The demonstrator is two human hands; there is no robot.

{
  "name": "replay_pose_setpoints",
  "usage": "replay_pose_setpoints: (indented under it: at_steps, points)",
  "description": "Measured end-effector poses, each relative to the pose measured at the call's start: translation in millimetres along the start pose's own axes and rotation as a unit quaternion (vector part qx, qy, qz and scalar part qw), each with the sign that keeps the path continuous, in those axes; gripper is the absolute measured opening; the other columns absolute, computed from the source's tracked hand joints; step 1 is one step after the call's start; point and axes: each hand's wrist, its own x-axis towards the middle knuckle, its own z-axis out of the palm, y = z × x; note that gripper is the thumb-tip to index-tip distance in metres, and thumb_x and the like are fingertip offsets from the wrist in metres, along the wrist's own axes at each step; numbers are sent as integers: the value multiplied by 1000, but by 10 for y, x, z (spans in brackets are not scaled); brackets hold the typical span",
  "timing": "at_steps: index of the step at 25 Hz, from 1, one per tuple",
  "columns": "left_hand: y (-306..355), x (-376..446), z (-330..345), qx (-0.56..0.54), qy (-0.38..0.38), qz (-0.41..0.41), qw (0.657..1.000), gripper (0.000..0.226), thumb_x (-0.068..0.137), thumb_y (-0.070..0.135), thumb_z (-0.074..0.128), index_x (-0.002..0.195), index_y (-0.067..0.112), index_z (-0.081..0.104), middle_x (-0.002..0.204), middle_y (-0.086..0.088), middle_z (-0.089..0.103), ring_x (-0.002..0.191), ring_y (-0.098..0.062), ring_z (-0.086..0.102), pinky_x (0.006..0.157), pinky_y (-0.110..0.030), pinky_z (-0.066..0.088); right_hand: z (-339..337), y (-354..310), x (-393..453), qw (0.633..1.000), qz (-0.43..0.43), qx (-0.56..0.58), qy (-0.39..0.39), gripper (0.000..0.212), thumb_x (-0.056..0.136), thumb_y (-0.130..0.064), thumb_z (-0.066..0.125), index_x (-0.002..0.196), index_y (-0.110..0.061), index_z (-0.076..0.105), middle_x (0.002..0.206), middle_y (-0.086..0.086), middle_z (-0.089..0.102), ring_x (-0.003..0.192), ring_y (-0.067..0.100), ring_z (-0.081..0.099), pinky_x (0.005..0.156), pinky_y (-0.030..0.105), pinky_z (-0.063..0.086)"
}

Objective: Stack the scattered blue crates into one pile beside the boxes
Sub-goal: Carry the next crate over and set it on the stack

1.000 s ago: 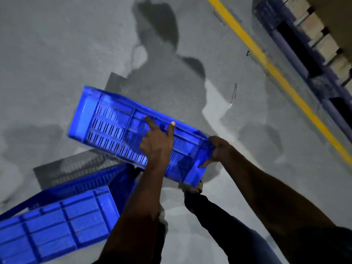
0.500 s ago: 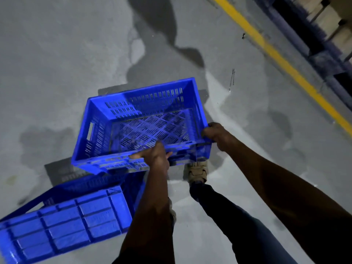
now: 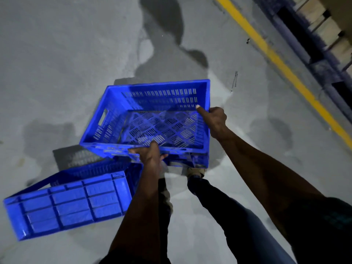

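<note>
Hands (image 3: 152, 156) apparently gripping crate (image 3: 162, 100) rims

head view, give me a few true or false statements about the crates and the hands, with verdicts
1. Both hands hold the upright blue crate. True: the left hand grips its near rim and the right hand its right rim.
2. The held crate is full of boxes. False: it is empty, and its slotted bottom shows.
3. A second blue crate lies on the floor at lower left. True.
4. The second crate stands upright with its opening up. False: it is tipped over, its ribbed underside facing the camera.
5. The yellow floor line runs under the held crate. False: it runs well off to the right.
</note>
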Motion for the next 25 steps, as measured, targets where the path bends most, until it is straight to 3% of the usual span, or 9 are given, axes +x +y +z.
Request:
replay_pose_setpoints:
  at_steps: [2, 4, 6, 11, 14, 17, 19, 21, 25]
  points:
    - [48, -102, -67, -2, -18, -1, 1000, 92, 92, 9, 55, 154, 29, -11, 140, -15, 47, 86, -33, 62, 39, -33, 54, -36, 15, -52, 997, 50, 64, 0, 75, 58, -62, 86, 98, -3, 62, 93, 19, 69, 68, 28, 71, 61, 38, 60]
    - [95, -184, -139, 4, -29, -9, 1000, 83, 94, 11, 55, 154, 26, -1, 136, -15, 50, 85, -33, 63, 43, -38, 57, -113, -135, -290, 988, 63, 136, -22, 37, 81, -24, 79, 94, 5, 60, 75, 21, 62, 40, 17, 61, 40, 26, 50]
    - [105, -247, -224, 8, -53, -26, 998, 68, 95, 11, 54, 150, 20, 14, 125, -14, 52, 86, -33, 62, 41, -36, 57, -155, -224, -475, 987, 53, 151, -3, 12, 88, -7, 67, 88, 3, 60, 60, 14, 53, 30, 12, 49, 34, 21, 42]
    - [134, -464, -606, 36, -117, -73, 990, 24, 93, 10, 47, 117, 12, 50, 70, -8, 62, 52, -21, 61, 34, -25, 49, -216, -575, -1263, 981, -13, 186, 43, 34, 92, -34, 66, 67, -17, 49, 51, 5, 46, 33, 17, 41, 36, 22, 34]
    - [159, -746, -871, 66, -123, -86, 987, 12, 93, 6, 50, 101, 14, 49, 78, -11, 58, 64, -23, 58, 39, -31, 53, -267, -647, -1749, 986, -55, 148, 52, 32, 89, -37, 66, 70, -17, 50, 57, 7, 53, 39, 23, 50, 41, 30, 43]
    - [207, -1068, -1166, 99, -105, -72, 987, 24, 95, 10, 52, 118, 13, 44, 97, -18, 59, 72, -30, 59, 71, -46, 56, -347, -640, -2200, 992, -84, 85, 39, 29, 82, -38, 69, 68, -20, 50, 63, 6, 57, 55, 30, 60, 53, 43, 53]
    - [211, -1168, -1375, 141, -77, -33, 986, 59, 84, 26, 63, 135, 14, 34, 117, -17, 59, 93, -37, 65, 90, -52, 54, -483, -621, -2433, 991, -102, 88, 21, 29, 81, -30, 70, 66, -19, 47, 59, 6, 52, 50, 26, 54, 47, 40, 48]
    - [236, -1226, -1609, 198, -13, 21, 980, 80, 71, 35, 69, 137, 10, 29, 127, -24, 57, 108, -41, 63, 92, -49, 54, -674, -562, -2624, 987, -102, 128, -1, 27, 82, -21, 69, 68, -18, 45, 53, 3, 46, 42, 20, 45, 40, 31, 40]
    - [412, -1460, -2003, 159, 61, 88, 982, 81, 86, 33, 71, 147, 3, 27, 139, -31, 48, 126, -45, 50, 101, -46, 44, -1153, -429, -3048, 973, -93, 205, -51, 29, 88, -3, 61, 71, -17, 42, 40, -7, 36, 30, 12, 30, 37, 19, 28]
